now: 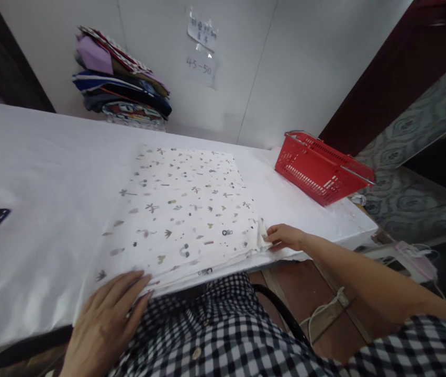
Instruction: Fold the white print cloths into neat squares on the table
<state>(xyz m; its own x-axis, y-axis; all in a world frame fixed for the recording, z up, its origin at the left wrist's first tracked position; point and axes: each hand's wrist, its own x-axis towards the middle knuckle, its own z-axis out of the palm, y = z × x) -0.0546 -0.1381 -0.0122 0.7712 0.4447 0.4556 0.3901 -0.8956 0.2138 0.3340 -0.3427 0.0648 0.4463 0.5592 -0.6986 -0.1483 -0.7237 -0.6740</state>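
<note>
Cloth [184, 209], folded flat and printed, lies on the white table [30, 173] left of the red basket [323, 167], seemingly lengthwise away from us; our left hand [105, 319] presses spread on its near corner far from the basket, while our right hand [286, 238] pinches the corner nearer it.

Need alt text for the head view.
A person's left hand lies flat on the near left corner of a folded white printed cloth, and the right hand touches its near right corner, on a white-covered table. A red basket sits to the right; folded fabrics are stacked against the wall.
</note>
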